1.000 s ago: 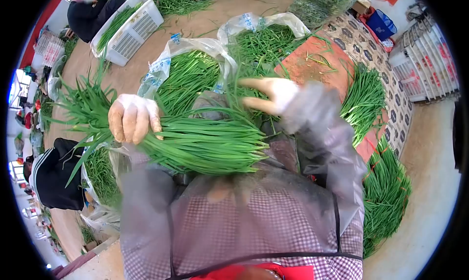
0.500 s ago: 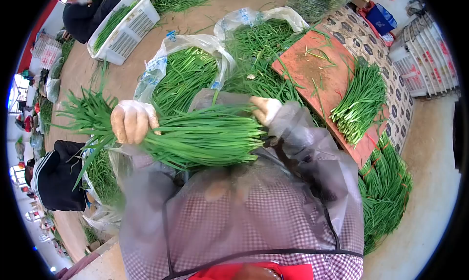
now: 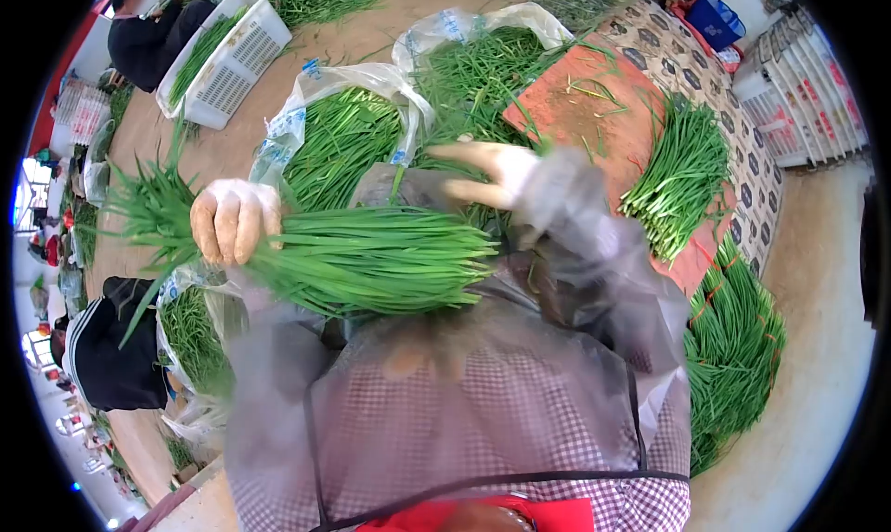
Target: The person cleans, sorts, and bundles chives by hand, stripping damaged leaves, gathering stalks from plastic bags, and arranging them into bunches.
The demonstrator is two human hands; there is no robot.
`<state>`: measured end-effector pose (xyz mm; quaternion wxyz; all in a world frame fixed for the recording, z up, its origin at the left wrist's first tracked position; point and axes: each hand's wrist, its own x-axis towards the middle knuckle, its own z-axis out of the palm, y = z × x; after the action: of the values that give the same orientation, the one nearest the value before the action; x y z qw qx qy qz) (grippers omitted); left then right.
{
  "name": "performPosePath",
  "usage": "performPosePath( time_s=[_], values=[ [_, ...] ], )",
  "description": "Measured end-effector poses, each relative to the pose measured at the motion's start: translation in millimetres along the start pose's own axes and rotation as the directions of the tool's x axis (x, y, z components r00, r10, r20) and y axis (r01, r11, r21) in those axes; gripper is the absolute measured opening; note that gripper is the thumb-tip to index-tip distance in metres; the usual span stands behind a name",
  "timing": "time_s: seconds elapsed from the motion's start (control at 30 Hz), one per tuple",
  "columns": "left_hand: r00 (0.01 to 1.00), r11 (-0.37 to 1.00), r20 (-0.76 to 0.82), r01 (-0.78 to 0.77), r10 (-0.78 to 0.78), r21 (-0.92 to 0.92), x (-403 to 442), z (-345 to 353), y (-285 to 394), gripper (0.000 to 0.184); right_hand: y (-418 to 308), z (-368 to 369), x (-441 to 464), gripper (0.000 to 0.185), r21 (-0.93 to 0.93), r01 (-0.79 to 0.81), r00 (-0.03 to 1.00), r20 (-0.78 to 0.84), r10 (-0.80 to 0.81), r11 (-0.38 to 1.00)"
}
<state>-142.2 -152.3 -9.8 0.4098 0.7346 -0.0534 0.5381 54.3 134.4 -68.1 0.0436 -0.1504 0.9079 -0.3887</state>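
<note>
My gloved left hand [image 3: 236, 221] is wrapped round a thick bunch of green garlic chives [image 3: 380, 261]. The bunch lies sideways in front of my chest, cut pale ends to the right, loose leafy tips past the hand to the left. Just above its right end, my gloved right hand [image 3: 501, 175] is open, thumb and fingers apart, slightly blurred, with nothing seen in it. Beyond my hands stand plastic bags filled with chives [image 3: 343, 137]. A second bunch of chives [image 3: 676, 179] rests on a reddish board [image 3: 589, 105] to the right.
Tied bundles of chives [image 3: 738, 365] lie below the board at right. A white crate [image 3: 237, 68] with greens stands at far left, beside a seated person [image 3: 148, 35]. Another person in black [image 3: 116, 346] bends at left. Stacked white crates [image 3: 803, 96] and a blue basket [image 3: 716, 23] are at upper right.
My right hand has come away from the cut ends of the bunch, moving up with its fingers opened. The left hand keeps its hold, shifted slightly left.
</note>
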Motion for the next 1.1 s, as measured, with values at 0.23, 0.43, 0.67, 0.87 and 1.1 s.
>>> performPosePath(
  time_s=[0.23,0.43,0.67,0.87,1.1],
  values=[
    [0.590,0.986,-0.791,-0.091,0.166,0.138,-33,49,-4,0.013,28,83,26,0.038,0.797,-0.368,0.912,0.409,0.021,0.478],
    [0.376,0.953,-0.876,-0.085,0.302,0.292,-116,72,-2,0.007,61,75,-40,0.018,0.968,-0.250,0.882,0.241,0.405,-0.032],
    [0.258,0.938,-0.902,-0.117,0.345,0.326,-139,77,-3,0.007,47,64,-36,0.031,0.942,-0.164,0.790,-0.053,0.611,0.294],
    [0.243,0.916,-0.884,-0.136,0.401,0.378,-163,78,-9,0.014,45,107,-5,0.033,0.935,-0.333,0.881,0.263,0.393,0.121],
    [0.252,0.923,-0.889,-0.166,0.381,0.348,-181,84,-8,0.016,49,87,-22,0.031,0.847,-0.478,0.810,0.321,0.490,0.234]
  ],
)
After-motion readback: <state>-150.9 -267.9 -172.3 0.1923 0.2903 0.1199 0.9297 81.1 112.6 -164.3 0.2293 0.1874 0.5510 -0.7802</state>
